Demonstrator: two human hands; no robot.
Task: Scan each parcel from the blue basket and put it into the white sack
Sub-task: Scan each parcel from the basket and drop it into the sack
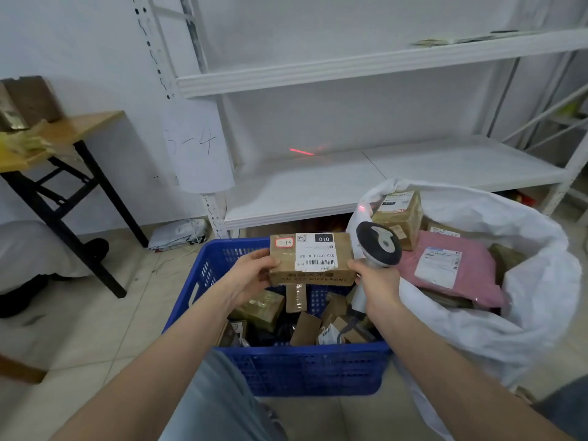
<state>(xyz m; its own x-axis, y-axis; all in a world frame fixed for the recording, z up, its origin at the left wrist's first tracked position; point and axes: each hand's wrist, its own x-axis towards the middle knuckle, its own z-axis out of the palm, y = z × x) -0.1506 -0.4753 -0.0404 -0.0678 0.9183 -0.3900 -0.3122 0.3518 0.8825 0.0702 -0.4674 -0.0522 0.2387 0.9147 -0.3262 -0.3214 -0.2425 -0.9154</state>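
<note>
Grip check first: the left hand is clamped on the left end of a brown cardboard parcel, thumb on top and fingers tucked under. The right hand has its grip wrapped round the handle of a grey scanner, pressed right up against the parcel's right end, so the box sits squeezed between both hands.

The parcel is held level, label side up, above the far half of the blue basket. It has a white label with a barcode and "010" on it, plus a little red-bordered sticker at the left corner. Both forearms reach straight out over the basket's near rim.

The scanner head tilts up and away from the parcel, and a red line lands on the back of the white shelf instead.

Plenty of small boxes are piled in the basket. The white sack stands just right of it, touching, mouth open, with a pink mailer and a brown box inside. Off to the left is a wooden counter.
</note>
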